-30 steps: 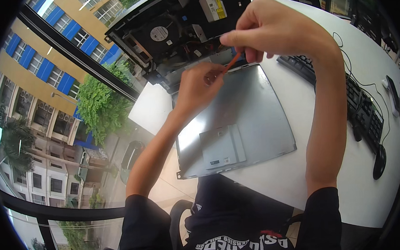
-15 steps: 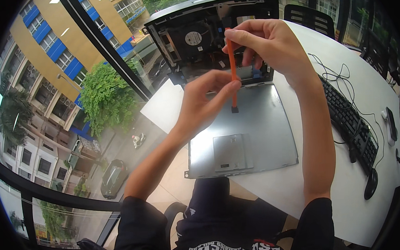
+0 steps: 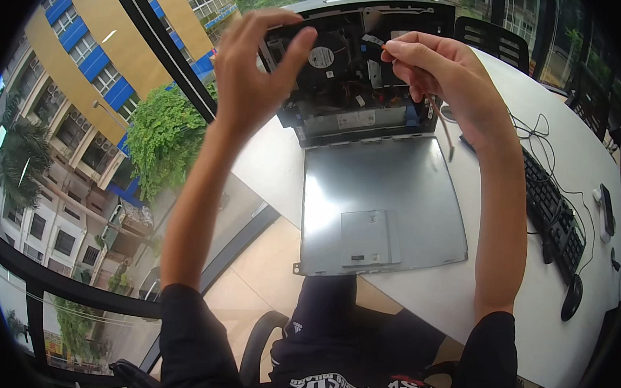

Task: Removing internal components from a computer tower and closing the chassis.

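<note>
My right hand (image 3: 445,74) is closed in a pinch on a thin orange SATA cable (image 3: 443,125), just in front of the right half of an open desktop computer case (image 3: 337,34). One end of the cable, with a small connector (image 3: 373,41), points up and left out of the fingertips. Its other end dangles beside my wrist, above the table. At the left side of the case my left hand (image 3: 255,77) is raised, thumb and fingers apart, holding nothing. A flat metal side panel (image 3: 380,180) lies in front of the case.
On the right of the white table (image 3: 435,296) are a black keyboard (image 3: 553,209) with tangled wires, a black mouse (image 3: 574,299) and a small black-and-white device (image 3: 606,210). A black chair (image 3: 492,37) stands behind. Glass windows line the left.
My left hand has let go of the orange cable and moved up and left, opening. My right hand keeps hold, slightly right and lower; the cable's free end now hangs to the right.
</note>
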A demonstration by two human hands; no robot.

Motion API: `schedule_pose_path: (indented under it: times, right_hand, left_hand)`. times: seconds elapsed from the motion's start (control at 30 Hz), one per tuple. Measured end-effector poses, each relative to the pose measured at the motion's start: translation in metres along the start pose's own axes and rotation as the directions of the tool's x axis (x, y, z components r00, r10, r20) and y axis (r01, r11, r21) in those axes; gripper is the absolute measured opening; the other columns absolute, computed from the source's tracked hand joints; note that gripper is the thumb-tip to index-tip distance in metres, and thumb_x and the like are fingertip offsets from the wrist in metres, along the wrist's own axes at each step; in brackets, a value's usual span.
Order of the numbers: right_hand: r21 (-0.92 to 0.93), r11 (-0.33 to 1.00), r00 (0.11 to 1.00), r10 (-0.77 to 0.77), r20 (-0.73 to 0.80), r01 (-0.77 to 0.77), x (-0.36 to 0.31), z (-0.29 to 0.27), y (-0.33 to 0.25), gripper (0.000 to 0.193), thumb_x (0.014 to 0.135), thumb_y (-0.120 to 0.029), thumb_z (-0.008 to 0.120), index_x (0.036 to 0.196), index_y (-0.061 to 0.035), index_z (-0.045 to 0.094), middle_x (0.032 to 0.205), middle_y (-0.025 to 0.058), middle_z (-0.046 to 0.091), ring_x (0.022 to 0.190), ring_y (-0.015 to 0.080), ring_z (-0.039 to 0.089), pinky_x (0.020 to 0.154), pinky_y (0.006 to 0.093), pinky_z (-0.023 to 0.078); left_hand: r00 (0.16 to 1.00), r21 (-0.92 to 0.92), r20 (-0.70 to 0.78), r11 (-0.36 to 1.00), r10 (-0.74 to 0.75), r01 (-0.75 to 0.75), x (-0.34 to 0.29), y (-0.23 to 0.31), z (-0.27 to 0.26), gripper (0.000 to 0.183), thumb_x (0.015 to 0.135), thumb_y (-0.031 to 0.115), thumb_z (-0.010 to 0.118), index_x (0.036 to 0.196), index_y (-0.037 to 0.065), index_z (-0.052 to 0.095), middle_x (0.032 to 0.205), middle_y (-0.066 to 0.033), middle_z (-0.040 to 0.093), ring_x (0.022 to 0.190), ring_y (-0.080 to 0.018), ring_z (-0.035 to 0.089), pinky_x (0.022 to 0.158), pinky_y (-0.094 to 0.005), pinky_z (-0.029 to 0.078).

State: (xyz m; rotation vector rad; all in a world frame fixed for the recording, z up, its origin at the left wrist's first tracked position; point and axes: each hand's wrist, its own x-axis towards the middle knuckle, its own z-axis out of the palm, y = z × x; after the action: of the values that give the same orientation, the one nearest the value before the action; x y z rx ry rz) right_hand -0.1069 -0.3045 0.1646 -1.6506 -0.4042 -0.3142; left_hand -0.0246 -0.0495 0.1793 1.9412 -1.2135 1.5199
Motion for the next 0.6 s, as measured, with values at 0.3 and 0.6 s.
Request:
schedule_pose_path:
  times: [0.3,0.6]
  right_hand:
    - [-0.294,0.953,0.998,-0.070,0.006,0.069,0.003,0.012,0.026,0.032,0.096,-0.035,0.073,0.106,-0.0046,0.078,0.070,-0.0030,0.061,0.058,0.0040,0.056,0.049,0.0215,0.049]
    - [-0.414,0.910,1.000,0.002,0.002,-0.001,0.010,0.026,0.064,0.030,0.097,-0.031,0.071,0.108,-0.0047,0.079,0.070,0.0007,0.065,0.054,0.0055,0.059,0.048,0.0204,0.050]
  left_hand:
    - [0.716,0.187,0.617,0.945,-0.326,0.269,0.057,-0.071,0.039,0.087,0.089,0.077,0.058,0.136,0.004,0.064,0.129,-0.0237,0.067,0.121,-0.0376,0.063,0.103,-0.0453,0.050]
    - [0.531,0.187,0.717,0.859,-0.451,0.476,0.071,-0.096,0.060,0.088,0.085,0.083,0.057,0.135,0.012,0.069,0.132,-0.0152,0.069,0.123,-0.0282,0.063,0.104,-0.0411,0.048]
